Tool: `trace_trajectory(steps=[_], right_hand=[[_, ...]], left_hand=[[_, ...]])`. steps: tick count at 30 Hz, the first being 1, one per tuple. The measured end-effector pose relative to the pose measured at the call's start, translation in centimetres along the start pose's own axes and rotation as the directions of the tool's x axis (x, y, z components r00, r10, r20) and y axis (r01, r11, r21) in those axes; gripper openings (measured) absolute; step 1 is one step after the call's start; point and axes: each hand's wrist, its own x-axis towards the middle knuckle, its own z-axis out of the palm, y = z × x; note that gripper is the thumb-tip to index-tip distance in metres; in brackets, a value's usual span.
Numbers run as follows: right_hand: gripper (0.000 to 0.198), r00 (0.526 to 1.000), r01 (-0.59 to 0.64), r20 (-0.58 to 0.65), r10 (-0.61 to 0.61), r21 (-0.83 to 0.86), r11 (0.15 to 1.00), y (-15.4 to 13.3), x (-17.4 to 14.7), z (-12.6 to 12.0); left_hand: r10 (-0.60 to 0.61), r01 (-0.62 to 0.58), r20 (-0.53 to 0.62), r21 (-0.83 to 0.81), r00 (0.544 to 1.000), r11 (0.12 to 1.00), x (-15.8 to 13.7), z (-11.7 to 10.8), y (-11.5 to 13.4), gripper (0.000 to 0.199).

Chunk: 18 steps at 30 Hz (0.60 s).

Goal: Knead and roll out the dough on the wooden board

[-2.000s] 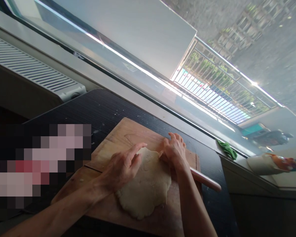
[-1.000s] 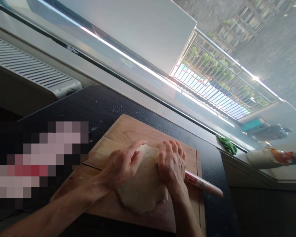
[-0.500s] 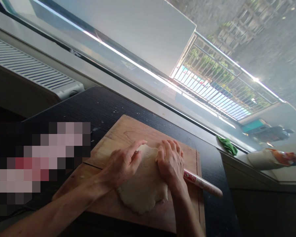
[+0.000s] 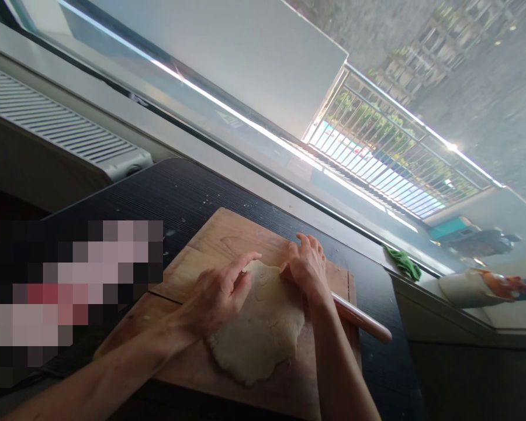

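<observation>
A flat, uneven sheet of dough (image 4: 258, 327) lies on a wooden board (image 4: 241, 228). My left hand (image 4: 221, 286) rests along the dough's left edge, its index finger stretched out and the thumb apart from it; the other fingers are mostly hidden. On the right, my right hand (image 4: 307, 263) bears down on a rolling pin (image 4: 363, 318), with its fingers reaching over the far side. The pin's near end shows at the dough's upper right edge, and its other end sticks out past the board.
The board sits on a dark table (image 4: 193, 181) with white specks. Along the window sill are a green cloth (image 4: 403, 263) and a pale container (image 4: 464, 287). A white radiator (image 4: 56, 117) stands at the left. A blurred-out patch hides the lower left.
My right hand has moved slightly forward with the rolling pin turning under it, uncovering more of the dough's right edge. My left hand has stayed nearly still.
</observation>
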Motion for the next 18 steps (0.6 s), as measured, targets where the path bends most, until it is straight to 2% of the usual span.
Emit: trace_trajectory(steps=[4,6,8,14,16,18], right_hand=[[0.042,0.987,0.119,-0.095,-0.127,-0.091,0.989,-1.1,-5.6,0.1],[0.042,0.985,0.124,-0.108,-0.138,-0.123,0.985,-1.4,-6.6,0.2],[0.043,0.989,0.109,-0.085,-0.119,-0.119,0.987,-1.3,-5.6,0.2],[0.045,0.999,-0.025,0.023,0.026,-0.038,0.999,0.2,1.7,0.0],[0.045,0.999,-0.024,0.032,0.025,-0.024,0.999,0.1,1.6,0.1],[0.044,0.999,0.033,-0.006,-0.033,-0.03,0.999,-0.4,-0.5,0.2]], left_hand=[[0.022,-0.022,-0.019,-0.007,1.0,1.0,-0.1,0.4,-0.3,0.039],[0.024,-0.024,-0.026,-0.003,0.999,1.0,0.0,0.6,-0.4,0.04],[0.014,-0.014,-0.022,0.002,1.0,1.0,0.0,0.6,-0.4,0.04],[-0.018,0.018,0.01,0.007,1.0,1.0,0.1,0.1,-0.1,0.041],[-0.013,0.014,0.01,-0.011,1.0,1.0,0.1,0.1,-0.1,0.042],[-0.014,0.014,0.005,-0.024,1.0,1.0,0.1,0.2,-0.2,0.042]])
